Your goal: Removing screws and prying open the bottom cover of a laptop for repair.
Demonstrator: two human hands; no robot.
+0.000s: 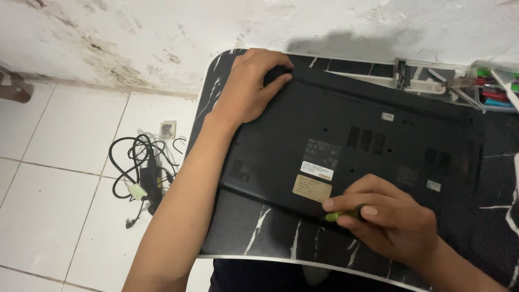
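Note:
A black laptop (373,146) lies upside down on a black marble-pattern table (254,232), its underside with vents and stickers facing up. My left hand (251,86) rests flat on the laptop's far left corner, fingers curled over the edge. Near the laptop's front edge, my right hand (386,216) is closed around a small screwdriver with a green handle (341,215), its tip pointing left at the laptop's edge.
A clear box of tools and pens (494,89) sits at the table's far right corner, beside a white plastic part (411,78). On the white tiled floor to the left lies a tangle of black cables with a charger (143,167). A stained white wall runs behind.

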